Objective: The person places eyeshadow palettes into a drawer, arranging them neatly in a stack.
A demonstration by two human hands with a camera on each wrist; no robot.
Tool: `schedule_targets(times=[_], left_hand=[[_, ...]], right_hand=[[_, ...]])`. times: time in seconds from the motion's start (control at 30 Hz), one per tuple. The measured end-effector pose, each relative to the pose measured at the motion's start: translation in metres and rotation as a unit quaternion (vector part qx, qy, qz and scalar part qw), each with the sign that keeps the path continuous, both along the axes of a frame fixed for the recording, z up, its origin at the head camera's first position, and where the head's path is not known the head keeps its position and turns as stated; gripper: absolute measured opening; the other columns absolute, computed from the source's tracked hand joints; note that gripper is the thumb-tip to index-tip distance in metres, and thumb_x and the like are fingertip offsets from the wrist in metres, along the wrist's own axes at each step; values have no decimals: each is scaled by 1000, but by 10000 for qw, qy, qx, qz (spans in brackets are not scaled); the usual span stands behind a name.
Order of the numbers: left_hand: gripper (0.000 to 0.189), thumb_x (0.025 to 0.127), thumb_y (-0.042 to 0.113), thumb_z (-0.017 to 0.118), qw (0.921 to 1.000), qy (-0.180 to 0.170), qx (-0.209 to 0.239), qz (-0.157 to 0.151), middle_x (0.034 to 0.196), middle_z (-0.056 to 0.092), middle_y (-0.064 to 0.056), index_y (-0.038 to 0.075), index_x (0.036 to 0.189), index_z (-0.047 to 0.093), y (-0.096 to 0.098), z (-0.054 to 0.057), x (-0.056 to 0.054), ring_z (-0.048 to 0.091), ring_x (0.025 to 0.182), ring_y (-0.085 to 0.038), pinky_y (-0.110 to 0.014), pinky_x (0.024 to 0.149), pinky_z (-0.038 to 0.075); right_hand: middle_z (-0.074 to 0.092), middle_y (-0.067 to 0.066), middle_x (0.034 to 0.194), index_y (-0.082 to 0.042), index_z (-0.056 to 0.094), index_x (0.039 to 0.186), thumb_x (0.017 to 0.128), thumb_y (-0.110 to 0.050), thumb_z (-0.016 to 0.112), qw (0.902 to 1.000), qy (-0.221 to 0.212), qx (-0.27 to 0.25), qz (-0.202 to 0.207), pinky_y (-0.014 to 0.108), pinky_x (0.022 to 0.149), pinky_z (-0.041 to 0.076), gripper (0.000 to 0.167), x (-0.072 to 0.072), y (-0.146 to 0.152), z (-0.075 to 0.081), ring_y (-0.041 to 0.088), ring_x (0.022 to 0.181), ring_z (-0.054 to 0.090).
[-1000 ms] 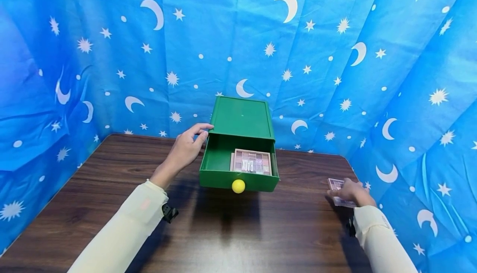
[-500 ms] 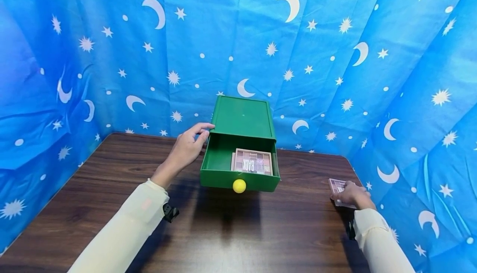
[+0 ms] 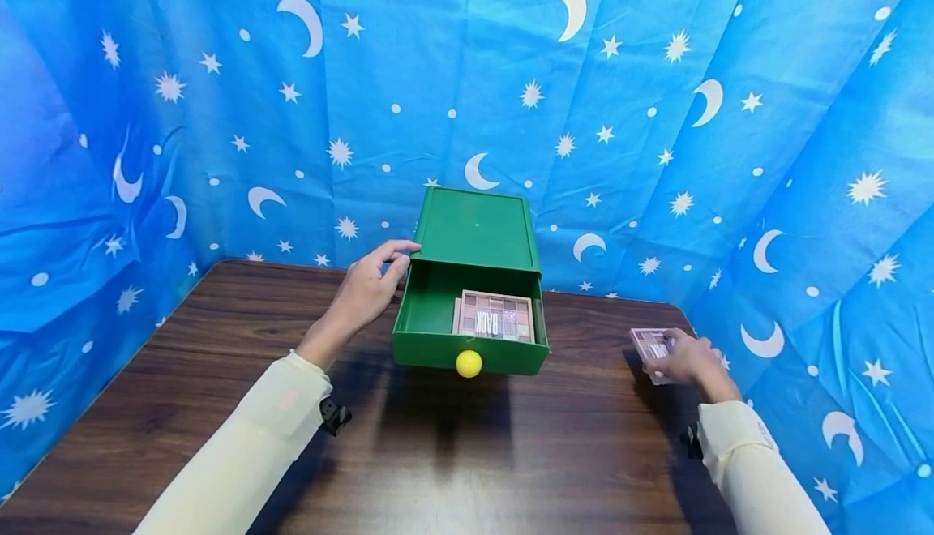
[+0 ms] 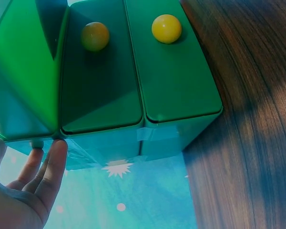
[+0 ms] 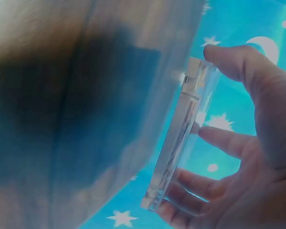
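In the head view my right hand (image 3: 693,359) grips a clear-cased eyeshadow palette (image 3: 646,344) above the right end of the table. The right wrist view shows this palette edge-on (image 5: 174,138), thumb at one end and fingertips along the other, clear of the wood. My left hand (image 3: 362,290) has its fingertips against the left side of a green drawer unit (image 3: 477,228), fingers extended. The unit's top drawer (image 3: 430,350), with a yellow ball knob (image 3: 469,364), is pulled out. Inside it lies another eyeshadow palette (image 3: 503,318), overlapping a similar pinkish edge (image 3: 456,316).
Two lower drawers with yellow knobs (image 4: 167,28) are closed in the left wrist view. The unit stands at the back of a dark wooden table (image 3: 584,454). A blue curtain (image 3: 627,154) with moons and stars hangs behind and along the sides.
My right hand has lifted the eyeshadow palette from the table and carried it slightly left and toward the back. The left hand and the drawer unit have stayed in place.
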State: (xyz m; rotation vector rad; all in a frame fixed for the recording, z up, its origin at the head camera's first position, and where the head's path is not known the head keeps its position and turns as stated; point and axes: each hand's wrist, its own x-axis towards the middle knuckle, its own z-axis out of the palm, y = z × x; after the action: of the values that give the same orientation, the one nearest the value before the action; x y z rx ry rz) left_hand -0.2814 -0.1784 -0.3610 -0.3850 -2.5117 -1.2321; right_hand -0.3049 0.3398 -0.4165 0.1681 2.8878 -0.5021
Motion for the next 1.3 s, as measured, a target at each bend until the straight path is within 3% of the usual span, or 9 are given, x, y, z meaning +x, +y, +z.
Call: schedule_targets(times=[0.23, 0.47, 0.67, 0.9, 1.3], left_hand=[[36, 110, 34, 43, 10000, -16, 34, -4, 132, 66, -14, 27, 142, 58, -1, -1, 0, 67, 86, -24, -36, 64, 48], [35, 110, 34, 43, 10000, -11, 56, 37, 131, 67, -14, 28, 141, 58, -2, 2, 1, 66, 77, -23, -37, 59, 46], [36, 110, 33, 43, 10000, 12, 48, 1, 132, 67, -14, 27, 142, 58, -2, 5, -1, 65, 75, -25, -37, 60, 47], [36, 110, 33, 43, 10000, -11, 62, 2, 133, 66, -15, 27, 143, 57, -4, 3, -1, 59, 68, -21, -37, 59, 45], [37, 110, 36, 42, 9999, -101, 90, -95, 135, 64, -14, 29, 144, 56, -1, 1, 1, 66, 80, -28, -38, 60, 47]], right_hand=[[54, 30, 112, -3, 46, 147, 78, -36, 82, 9927, 539, 167, 1064, 48, 75, 41, 85, 4, -15, 35, 44, 101, 45], [51, 34, 134, -8, 51, 148, 76, -30, 82, 9702, 1043, 273, 2168, 49, 79, 45, 81, 12, -36, 69, 46, 113, 46], [44, 30, 142, -11, 50, 151, 73, -20, 80, 9592, 965, 12, 2659, 41, 79, 45, 85, 18, -55, 96, 42, 116, 46], [46, 23, 145, -12, 51, 150, 74, -17, 80, 9339, 1189, -390, 3349, 38, 83, 45, 82, 20, -80, 120, 37, 117, 46], [39, 12, 153, -22, 52, 151, 72, -15, 75, 9107, 1006, -569, 3965, 50, 94, 47, 82, 31, -138, 148, 33, 131, 36]])
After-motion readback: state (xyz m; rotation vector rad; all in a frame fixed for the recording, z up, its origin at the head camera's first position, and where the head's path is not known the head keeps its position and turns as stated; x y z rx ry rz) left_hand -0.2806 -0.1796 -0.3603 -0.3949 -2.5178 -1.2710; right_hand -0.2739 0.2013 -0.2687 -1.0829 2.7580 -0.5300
